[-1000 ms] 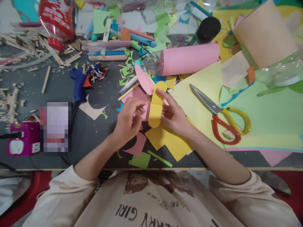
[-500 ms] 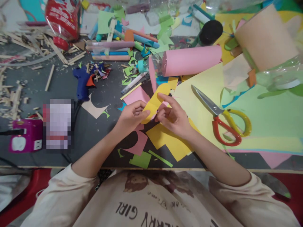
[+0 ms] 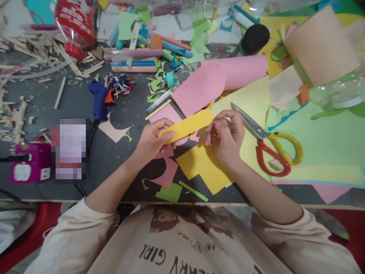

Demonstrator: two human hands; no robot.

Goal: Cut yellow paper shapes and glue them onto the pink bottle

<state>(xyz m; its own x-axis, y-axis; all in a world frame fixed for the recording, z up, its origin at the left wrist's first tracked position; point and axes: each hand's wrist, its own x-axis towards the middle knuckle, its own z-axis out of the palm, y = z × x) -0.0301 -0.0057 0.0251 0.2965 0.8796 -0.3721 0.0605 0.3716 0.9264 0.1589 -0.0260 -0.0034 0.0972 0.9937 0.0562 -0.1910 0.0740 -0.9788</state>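
Note:
A yellow paper strip point(image 3: 188, 125) with a rounded end is pinched at its left end between the thumb and fingers of my left hand point(image 3: 155, 139). Just off the strip's right end is my right hand point(image 3: 226, 135), its fingers loosely curled and apart, with nothing seen in them. Beyond the strip, a pink paper piece point(image 3: 199, 89) with a rounded end lies across the clear bottle wrapped in pink paper point(image 3: 245, 72). Yellow paper offcuts point(image 3: 205, 167) lie below my hands. Scissors point(image 3: 265, 137) with red and yellow handles lie open right of my right hand.
A blue glue gun point(image 3: 98, 101) lies at the left, near a purple power block point(image 3: 31, 163) and a blurred-out box point(image 3: 71, 148). Markers point(image 3: 135, 69), wood sticks point(image 3: 59, 93) and a red-labelled bottle point(image 3: 75, 26) are farther back. Large paper sheets point(image 3: 319, 140) cover the right.
The yellow strip has swung flatter, pointing right. My right hand has come off it and moved right. The pink piece, edge-on before, now shows its flat face across the bottle.

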